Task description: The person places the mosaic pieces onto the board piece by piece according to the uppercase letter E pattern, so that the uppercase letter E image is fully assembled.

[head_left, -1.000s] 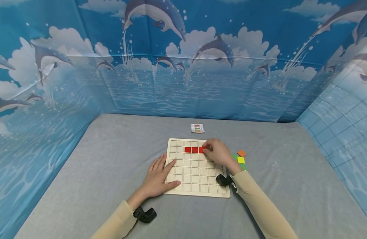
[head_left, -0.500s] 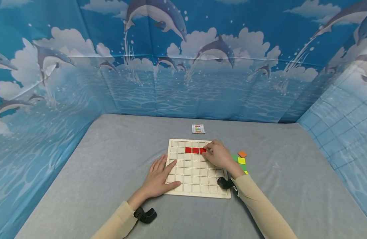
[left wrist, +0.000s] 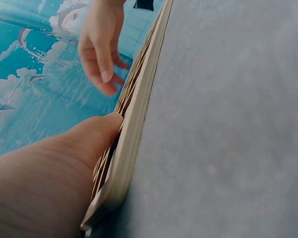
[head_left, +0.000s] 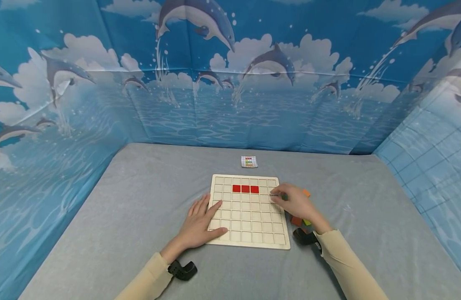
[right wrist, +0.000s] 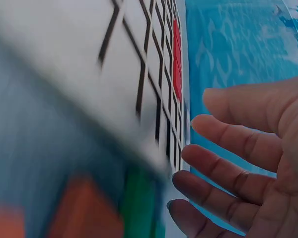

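A pale wooden grid board (head_left: 249,227) lies on the grey table, with three red tiles (head_left: 245,188) side by side in its second row. My left hand (head_left: 200,223) rests flat on the board's left edge, fingers straight; the left wrist view shows its thumb (left wrist: 84,144) against the board's rim (left wrist: 134,124). Over the board's right edge hovers my right hand (head_left: 294,202), just above a heap of loose coloured tiles (head_left: 296,221). In the right wrist view its fingers (right wrist: 238,144) are spread and hold nothing, with a green tile (right wrist: 139,203) and an orange one (right wrist: 84,208) below.
A small pattern card (head_left: 249,161) lies beyond the board's far edge. An orange tile (head_left: 306,192) peeks out past the right hand. Blue dolphin-print curtains wall in the table on three sides. Black wrist straps sit on both forearms.
My right hand has let go of the third red tile and drawn back to the right, from the red row to the tile heap beside the board. The left hand has stayed put.
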The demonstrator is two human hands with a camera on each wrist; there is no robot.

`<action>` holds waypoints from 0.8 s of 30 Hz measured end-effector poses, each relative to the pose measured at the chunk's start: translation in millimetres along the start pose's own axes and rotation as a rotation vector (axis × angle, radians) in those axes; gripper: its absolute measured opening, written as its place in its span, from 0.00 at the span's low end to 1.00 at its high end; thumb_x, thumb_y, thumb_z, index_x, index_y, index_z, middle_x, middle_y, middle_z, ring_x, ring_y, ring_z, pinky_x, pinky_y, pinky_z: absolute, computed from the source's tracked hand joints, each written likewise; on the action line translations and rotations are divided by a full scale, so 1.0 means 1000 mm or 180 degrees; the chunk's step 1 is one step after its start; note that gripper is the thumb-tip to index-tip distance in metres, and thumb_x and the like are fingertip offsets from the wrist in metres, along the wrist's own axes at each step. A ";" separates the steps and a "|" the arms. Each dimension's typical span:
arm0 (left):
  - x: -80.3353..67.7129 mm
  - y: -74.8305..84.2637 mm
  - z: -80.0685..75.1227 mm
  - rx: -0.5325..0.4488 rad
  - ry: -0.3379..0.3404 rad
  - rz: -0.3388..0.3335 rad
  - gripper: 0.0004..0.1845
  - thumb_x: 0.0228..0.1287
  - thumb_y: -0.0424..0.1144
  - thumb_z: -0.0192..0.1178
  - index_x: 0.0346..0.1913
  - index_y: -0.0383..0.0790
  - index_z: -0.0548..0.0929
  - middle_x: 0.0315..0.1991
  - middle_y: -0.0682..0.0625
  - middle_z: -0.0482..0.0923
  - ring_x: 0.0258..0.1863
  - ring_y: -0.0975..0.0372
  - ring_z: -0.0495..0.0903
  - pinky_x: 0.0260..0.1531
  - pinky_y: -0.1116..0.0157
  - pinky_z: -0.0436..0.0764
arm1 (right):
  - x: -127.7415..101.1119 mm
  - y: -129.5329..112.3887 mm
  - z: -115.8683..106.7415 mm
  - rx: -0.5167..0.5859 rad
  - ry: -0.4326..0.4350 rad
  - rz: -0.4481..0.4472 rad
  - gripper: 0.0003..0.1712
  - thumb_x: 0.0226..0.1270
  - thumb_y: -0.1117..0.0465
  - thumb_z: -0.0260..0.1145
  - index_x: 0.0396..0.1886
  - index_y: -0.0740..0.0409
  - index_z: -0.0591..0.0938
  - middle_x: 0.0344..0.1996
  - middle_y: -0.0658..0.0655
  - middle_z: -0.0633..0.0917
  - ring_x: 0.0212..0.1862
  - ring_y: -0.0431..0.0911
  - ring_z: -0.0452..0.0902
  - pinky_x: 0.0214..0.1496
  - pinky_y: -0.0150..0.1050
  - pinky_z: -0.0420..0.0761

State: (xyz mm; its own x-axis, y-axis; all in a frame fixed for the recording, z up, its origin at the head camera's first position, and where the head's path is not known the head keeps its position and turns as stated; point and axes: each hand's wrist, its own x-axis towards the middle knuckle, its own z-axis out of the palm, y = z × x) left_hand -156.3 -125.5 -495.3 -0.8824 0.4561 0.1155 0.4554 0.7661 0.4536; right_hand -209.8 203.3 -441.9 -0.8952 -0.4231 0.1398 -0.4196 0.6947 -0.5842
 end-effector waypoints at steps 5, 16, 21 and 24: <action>0.000 0.000 0.000 -0.0001 0.0035 0.0016 0.44 0.61 0.68 0.51 0.75 0.48 0.56 0.74 0.38 0.39 0.73 0.51 0.36 0.66 0.50 0.38 | -0.016 0.018 -0.015 -0.0064 0.0120 0.0210 0.09 0.64 0.62 0.66 0.42 0.60 0.84 0.42 0.58 0.80 0.40 0.52 0.74 0.40 0.49 0.74; -0.001 0.002 -0.002 -0.0027 0.0052 0.0073 0.44 0.61 0.65 0.53 0.74 0.46 0.57 0.74 0.36 0.40 0.73 0.48 0.38 0.66 0.48 0.39 | -0.033 0.046 -0.031 -0.0387 0.0025 0.0959 0.18 0.56 0.56 0.73 0.37 0.64 0.78 0.32 0.57 0.77 0.33 0.50 0.70 0.34 0.45 0.71; -0.001 0.003 -0.004 -0.0046 0.0048 0.0095 0.44 0.61 0.64 0.54 0.74 0.45 0.57 0.74 0.35 0.40 0.72 0.47 0.39 0.66 0.48 0.39 | -0.035 0.049 -0.035 -0.0307 -0.0080 0.1398 0.23 0.55 0.52 0.73 0.38 0.64 0.75 0.28 0.57 0.74 0.30 0.50 0.67 0.28 0.41 0.66; -0.001 0.003 -0.004 -0.0057 0.0032 0.0091 0.44 0.61 0.64 0.54 0.74 0.46 0.57 0.74 0.35 0.40 0.72 0.48 0.38 0.66 0.48 0.39 | -0.037 0.049 -0.036 -0.0301 -0.0116 0.1556 0.26 0.54 0.49 0.73 0.39 0.65 0.74 0.28 0.57 0.73 0.29 0.49 0.67 0.26 0.40 0.65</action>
State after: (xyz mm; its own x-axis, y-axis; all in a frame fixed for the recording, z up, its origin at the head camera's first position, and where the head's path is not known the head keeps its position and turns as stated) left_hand -154.6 -125.8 -490.4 -0.8702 0.4730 0.1375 0.4783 0.7445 0.4658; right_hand -203.1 273.5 -447.2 -0.9854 -0.0536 -0.1614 0.0346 0.8658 -0.4991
